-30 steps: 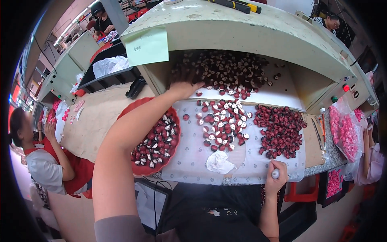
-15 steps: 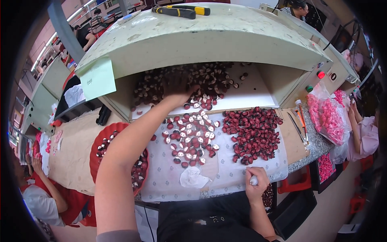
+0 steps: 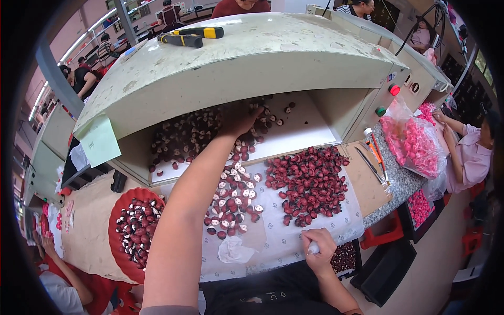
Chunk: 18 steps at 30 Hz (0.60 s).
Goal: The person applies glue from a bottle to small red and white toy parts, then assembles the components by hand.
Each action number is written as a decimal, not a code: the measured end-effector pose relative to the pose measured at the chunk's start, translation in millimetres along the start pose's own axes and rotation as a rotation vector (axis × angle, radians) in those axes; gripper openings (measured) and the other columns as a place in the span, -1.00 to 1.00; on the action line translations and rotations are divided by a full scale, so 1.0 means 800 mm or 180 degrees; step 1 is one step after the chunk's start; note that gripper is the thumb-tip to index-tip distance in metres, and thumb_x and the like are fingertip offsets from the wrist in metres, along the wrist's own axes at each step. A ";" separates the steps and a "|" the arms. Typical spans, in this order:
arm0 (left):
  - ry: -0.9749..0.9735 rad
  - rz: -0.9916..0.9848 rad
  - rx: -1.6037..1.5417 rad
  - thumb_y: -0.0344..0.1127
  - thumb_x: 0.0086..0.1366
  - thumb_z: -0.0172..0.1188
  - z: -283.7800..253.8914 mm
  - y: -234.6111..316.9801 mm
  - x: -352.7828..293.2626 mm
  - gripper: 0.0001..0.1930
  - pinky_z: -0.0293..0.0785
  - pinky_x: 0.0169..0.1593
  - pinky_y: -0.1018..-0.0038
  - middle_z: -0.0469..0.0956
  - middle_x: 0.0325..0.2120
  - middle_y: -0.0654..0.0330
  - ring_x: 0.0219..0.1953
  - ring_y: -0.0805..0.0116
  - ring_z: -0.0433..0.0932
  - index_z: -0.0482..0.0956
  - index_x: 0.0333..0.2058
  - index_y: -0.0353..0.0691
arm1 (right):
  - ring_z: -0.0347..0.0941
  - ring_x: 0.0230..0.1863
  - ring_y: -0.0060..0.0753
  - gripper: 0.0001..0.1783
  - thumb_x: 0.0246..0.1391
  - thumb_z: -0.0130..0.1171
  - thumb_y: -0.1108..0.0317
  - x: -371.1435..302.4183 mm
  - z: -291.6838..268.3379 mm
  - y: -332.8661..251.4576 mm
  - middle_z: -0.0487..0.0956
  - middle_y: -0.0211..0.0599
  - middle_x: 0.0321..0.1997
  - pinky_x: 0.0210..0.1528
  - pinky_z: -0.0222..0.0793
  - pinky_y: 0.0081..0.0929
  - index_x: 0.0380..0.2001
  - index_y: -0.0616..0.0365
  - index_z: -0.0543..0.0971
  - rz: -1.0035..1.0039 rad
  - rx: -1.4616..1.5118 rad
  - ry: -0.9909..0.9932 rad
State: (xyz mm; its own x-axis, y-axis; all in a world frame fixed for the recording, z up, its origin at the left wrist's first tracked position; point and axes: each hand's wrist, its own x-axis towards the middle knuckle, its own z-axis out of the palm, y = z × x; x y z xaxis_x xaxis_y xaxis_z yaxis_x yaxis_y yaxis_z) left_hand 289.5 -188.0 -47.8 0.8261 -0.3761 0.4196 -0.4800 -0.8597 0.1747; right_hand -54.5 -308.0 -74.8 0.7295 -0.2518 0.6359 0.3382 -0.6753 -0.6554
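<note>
My left hand (image 3: 241,119) reaches into the grey box-shaped cabinet, over small dark-red and white pieces (image 3: 184,134) spread on its white floor. The thumb points out sideways and the hand looks open, though shadow dims the other fingers. In my right hand (image 3: 321,249), low over the front of the bench, a small white tube or bottle (image 3: 313,247) is gripped with its tip toward me hidden by the fingers. Ahead of that hand lies a dense heap of dark-red pieces (image 3: 307,184) on white paper. Looser red-and-white pieces (image 3: 231,202) lie left of it.
A red scalloped bowl (image 3: 119,202) of pieces stands left of my arm. Crumpled tissue (image 3: 235,249) lies on the paper. Tweezers (image 3: 370,161) and an orange-handled tool (image 3: 377,149) lie right; pliers (image 3: 181,39) rest on the cabinet (image 3: 236,68). People work on both sides.
My left hand has swept rightward inside the cabinet across the pieces. My right hand still grips the white tube. The whole view has shifted slightly.
</note>
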 end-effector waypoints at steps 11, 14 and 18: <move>0.1003 0.0922 0.0144 0.04 0.12 -0.10 0.015 0.034 0.014 -0.54 0.08 0.04 0.20 0.20 -0.02 0.08 0.02 0.12 0.15 0.32 -0.12 -0.16 | 0.37 -0.59 -0.31 -0.81 -0.40 0.13 0.68 0.004 0.000 0.004 0.44 -0.24 -0.63 -0.52 0.28 -0.55 -0.57 0.24 0.46 -0.0003 0.0016 -0.0049; 0.0020 0.0399 -0.1216 -0.04 0.12 -0.07 -0.007 -0.010 0.053 -0.60 0.20 -0.04 0.28 0.35 -0.18 0.04 -0.11 0.16 0.30 0.39 -0.19 -0.22 | 0.36 -0.60 -0.29 -0.77 -0.43 0.17 0.66 0.003 -0.001 0.002 0.45 -0.27 -0.61 -0.56 0.27 -0.51 -0.56 0.19 0.45 -0.0039 -0.0021 -0.0075; 0.1010 0.0448 -0.0969 -0.09 0.11 -0.04 0.019 -0.037 0.069 -0.62 0.26 -0.10 0.36 0.42 -0.29 0.02 -0.20 0.18 0.37 0.40 -0.22 -0.27 | 0.36 -0.60 -0.30 -0.76 -0.43 0.17 0.66 0.002 0.001 0.003 0.44 -0.26 -0.62 -0.57 0.26 -0.52 -0.56 0.19 0.44 -0.0049 -0.0029 -0.0127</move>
State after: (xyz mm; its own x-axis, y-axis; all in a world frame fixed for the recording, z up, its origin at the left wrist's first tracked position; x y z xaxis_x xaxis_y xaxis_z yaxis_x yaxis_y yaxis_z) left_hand 354.1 -188.5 -43.1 0.6383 -0.3167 0.7016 -0.6851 -0.6494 0.3301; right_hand -52.0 -309.8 -75.3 0.7475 -0.2136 0.6289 0.3443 -0.6851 -0.6419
